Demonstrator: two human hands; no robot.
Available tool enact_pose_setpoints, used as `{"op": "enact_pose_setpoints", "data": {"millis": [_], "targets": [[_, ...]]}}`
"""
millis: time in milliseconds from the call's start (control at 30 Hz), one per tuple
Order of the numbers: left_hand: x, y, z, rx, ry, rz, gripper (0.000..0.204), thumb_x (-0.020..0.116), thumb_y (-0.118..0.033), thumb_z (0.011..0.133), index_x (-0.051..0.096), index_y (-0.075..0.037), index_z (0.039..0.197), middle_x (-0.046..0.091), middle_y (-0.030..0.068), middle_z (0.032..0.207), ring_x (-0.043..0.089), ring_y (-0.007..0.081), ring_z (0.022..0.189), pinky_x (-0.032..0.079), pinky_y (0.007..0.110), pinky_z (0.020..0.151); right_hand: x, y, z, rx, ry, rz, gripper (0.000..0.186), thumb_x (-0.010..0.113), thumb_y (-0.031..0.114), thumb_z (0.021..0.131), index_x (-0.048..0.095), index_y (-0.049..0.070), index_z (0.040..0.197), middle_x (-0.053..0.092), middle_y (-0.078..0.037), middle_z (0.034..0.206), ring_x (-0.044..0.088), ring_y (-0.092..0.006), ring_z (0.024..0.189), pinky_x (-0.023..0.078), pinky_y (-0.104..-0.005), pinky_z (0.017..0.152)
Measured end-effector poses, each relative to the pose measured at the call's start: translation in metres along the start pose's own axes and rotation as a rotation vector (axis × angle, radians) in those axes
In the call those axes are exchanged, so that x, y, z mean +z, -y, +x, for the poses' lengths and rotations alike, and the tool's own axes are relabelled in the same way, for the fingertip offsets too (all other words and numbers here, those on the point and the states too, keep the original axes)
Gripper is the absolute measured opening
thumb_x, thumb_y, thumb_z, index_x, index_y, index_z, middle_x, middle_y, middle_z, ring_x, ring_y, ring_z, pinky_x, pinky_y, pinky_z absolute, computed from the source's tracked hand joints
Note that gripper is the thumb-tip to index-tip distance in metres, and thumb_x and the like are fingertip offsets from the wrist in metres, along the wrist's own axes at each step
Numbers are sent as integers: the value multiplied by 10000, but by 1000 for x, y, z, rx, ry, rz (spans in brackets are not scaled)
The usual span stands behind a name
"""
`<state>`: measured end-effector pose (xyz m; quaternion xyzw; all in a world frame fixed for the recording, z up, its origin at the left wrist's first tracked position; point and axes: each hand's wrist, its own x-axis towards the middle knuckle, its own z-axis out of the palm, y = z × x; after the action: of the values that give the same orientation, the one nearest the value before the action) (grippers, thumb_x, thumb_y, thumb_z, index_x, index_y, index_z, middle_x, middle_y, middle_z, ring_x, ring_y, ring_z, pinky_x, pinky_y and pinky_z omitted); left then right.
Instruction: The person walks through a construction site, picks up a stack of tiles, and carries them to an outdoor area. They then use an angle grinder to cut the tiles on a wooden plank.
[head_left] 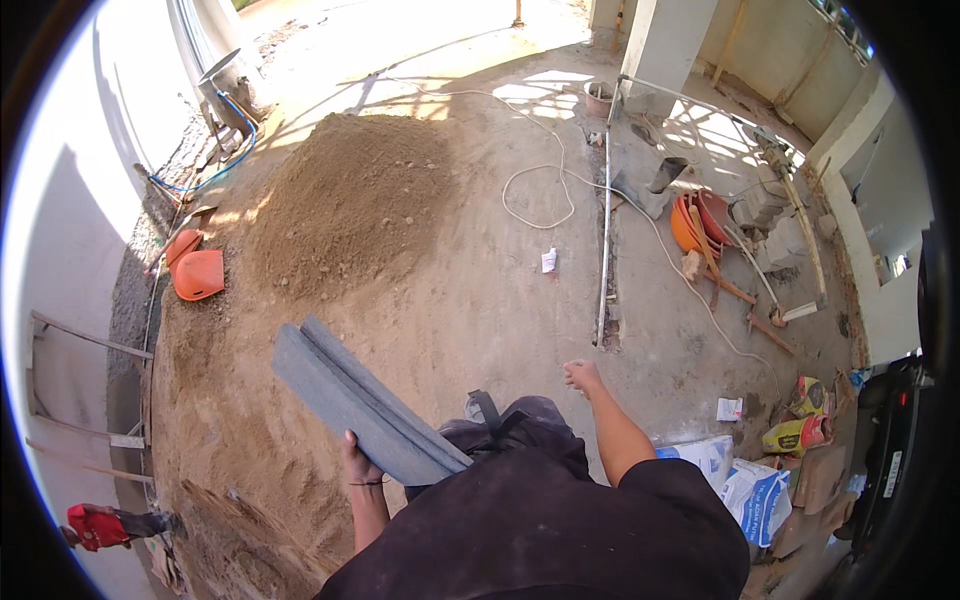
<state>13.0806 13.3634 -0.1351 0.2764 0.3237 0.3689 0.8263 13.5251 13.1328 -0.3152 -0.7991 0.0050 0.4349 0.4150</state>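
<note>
In my left hand (360, 462) is a long grey piece (350, 385) with ridges along its length, seemingly two layers together. My fingers close around its near edge by my left side, and its far end points ahead and to the left. The near end lies against my dark clothing. My right hand (580, 375) hangs out ahead of me to the right, fingers loosely curled, with nothing visible in it. Beyond that hand a thin metal pipe (604, 240) runs along the floor.
A large sand pile (350, 200) rises ahead. Orange pans (200, 275) lie to its left. A white cable (560, 170) loops over the floor. At right are an orange tub (685, 225), a pickaxe (730, 285) and bags (755, 495). A person in red (98, 527) is at lower left.
</note>
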Motion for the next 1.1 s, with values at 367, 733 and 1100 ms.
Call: {"op": "enact_pose_setpoints", "data": {"millis": [367, 733, 1100], "targets": [[151, -34, 448, 53, -225, -54, 794, 609, -577, 830, 380, -80, 1404, 410, 100, 1429, 412, 308, 1280, 328, 490, 1077, 15, 16, 141, 298, 534, -948, 411, 608, 339, 816, 665, 81, 1131, 630, -132, 1200, 612, -308, 1099, 506, -396, 879], [350, -68, 872, 195, -433, 85, 759, 550, -594, 857, 371, -120, 1421, 360, 88, 1468, 369, 303, 1319, 290, 514, 1095, -47, 812, 698, -481, -368, -33, 312, 670, 346, 761, 693, 46, 843, 686, -92, 696, 678, -197, 664, 519, -333, 664], [468, -176, 1310, 38, -247, -17, 670, 575, -535, 873, 430, -112, 1372, 447, 94, 1400, 453, 282, 1246, 362, 474, 1060, 28, 943, 966, -23, -123, -354, 306, 675, 330, 758, 708, 29, 798, 683, -136, 696, 674, -222, 590, 536, -365, 600]]}}
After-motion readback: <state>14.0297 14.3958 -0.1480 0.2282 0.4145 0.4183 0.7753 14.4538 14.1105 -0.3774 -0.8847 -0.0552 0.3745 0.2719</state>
